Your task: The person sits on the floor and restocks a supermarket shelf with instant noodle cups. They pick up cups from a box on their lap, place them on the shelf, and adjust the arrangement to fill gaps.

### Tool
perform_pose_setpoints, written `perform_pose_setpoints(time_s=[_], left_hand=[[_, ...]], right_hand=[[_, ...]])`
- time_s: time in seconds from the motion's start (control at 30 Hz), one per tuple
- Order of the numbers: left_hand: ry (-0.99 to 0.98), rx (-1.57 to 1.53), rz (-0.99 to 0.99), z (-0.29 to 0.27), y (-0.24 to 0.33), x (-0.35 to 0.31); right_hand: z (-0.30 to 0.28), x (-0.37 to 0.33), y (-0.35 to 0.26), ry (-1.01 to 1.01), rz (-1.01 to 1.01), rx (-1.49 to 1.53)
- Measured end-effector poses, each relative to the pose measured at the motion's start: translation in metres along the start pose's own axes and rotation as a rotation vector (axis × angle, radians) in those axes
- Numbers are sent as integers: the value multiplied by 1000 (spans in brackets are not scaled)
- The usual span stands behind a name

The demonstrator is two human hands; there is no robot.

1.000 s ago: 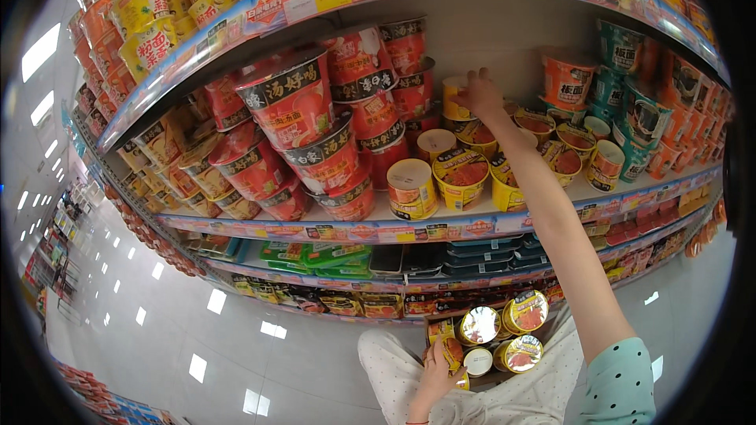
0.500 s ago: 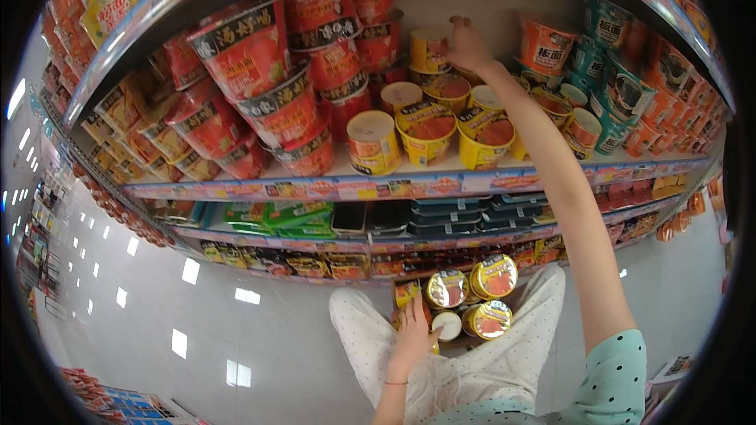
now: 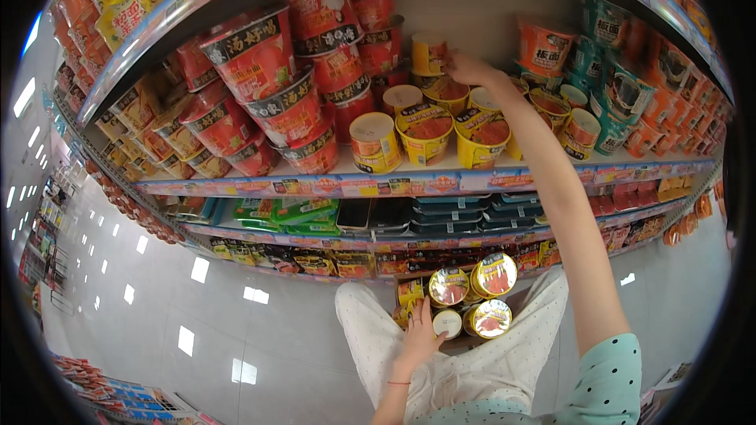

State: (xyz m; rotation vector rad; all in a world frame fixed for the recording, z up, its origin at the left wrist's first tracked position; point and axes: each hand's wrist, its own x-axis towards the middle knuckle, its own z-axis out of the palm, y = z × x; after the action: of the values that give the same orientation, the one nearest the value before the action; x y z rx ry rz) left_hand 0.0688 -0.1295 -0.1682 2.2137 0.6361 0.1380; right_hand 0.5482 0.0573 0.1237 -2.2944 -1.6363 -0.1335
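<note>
My right hand [image 3: 470, 71] reaches deep onto the shelf, beside a yellow instant noodle cup [image 3: 429, 53] stacked at the back. Its fingertips are mostly hidden, and I cannot make out whether it touches that cup. Below its wrist stand yellow noodle bowls [image 3: 425, 132], some lid up and some turned over with pale bottoms up. Down between my knees, my left hand [image 3: 420, 336] lies with fingers apart over the left side of a carton [image 3: 472, 341] of yellow noodle bowls. Its thumb is next to an upturned bowl [image 3: 447, 323] with a white bottom.
Tall stacks of red noodle bowls [image 3: 260, 63] lean left of the yellow ones. Orange bowls [image 3: 545, 43] and teal bowls [image 3: 605, 20] stand to the right. The shelf's front edge [image 3: 354, 184] runs under my right forearm. Lower shelves hold green packs [image 3: 287, 212] and dark trays [image 3: 449, 215].
My right hand has come down from its raised position to the level of the back yellow cup. My left hand has shifted slightly right over the carton. The view has turned a little.
</note>
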Motion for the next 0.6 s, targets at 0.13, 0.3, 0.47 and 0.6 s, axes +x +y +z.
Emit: perform_pose_setpoints(time_s=[0.13,0.3,0.47,0.6], left_hand=[[5,5,-32,0,-12,11],[79,124,-51,9,-22,7],[14,-11,-51,32,-32,0],[14,-67,-30,43,-37,-11]], right_hand=[[-24,-60,-38,243,-236,226],[-42,-199,-114,231,-391,720],[8,-343,-107,-306,-71,679],[108,-412,-79,-327,219,177]])
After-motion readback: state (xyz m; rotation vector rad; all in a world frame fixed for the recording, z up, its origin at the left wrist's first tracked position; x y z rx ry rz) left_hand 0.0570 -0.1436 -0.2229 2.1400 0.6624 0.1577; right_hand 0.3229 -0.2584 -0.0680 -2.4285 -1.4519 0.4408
